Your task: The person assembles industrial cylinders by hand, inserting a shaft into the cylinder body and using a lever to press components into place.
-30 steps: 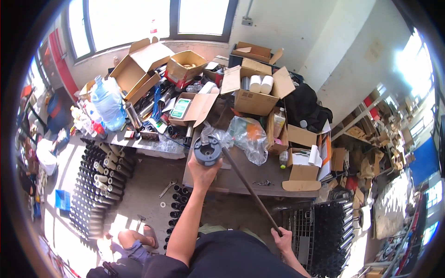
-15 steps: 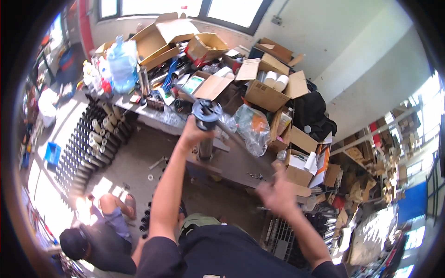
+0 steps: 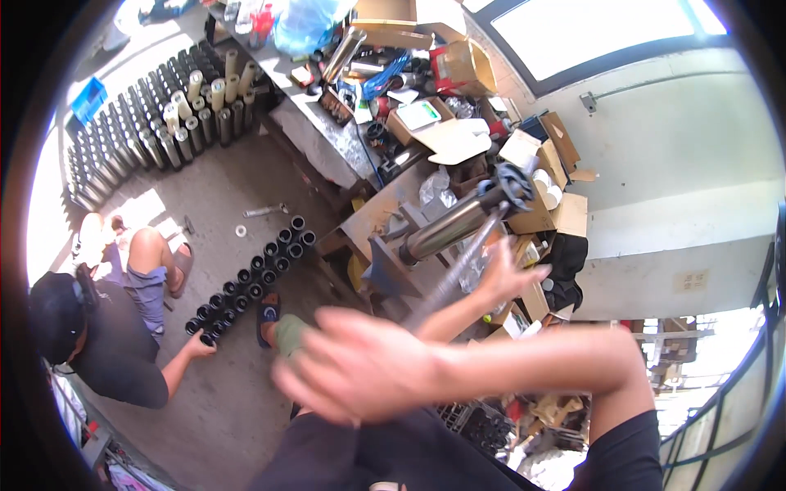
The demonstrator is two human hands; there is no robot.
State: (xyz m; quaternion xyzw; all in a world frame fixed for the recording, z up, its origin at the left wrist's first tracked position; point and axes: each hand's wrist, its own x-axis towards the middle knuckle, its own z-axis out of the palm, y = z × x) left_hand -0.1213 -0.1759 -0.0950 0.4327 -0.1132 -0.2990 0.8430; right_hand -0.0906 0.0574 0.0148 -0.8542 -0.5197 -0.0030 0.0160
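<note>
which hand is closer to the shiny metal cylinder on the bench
Left. The left hand is at the long rod just below the metal cylinder; the blurred right hand is lower, well apart.

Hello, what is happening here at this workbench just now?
A person stands over a cluttered workbench where a steel cylinder stands clamped. One hand is open beside a long metal rod leaning at the cylinder; the other hand is blurred in front. A second person crouches by black tubes on the floor.
</note>
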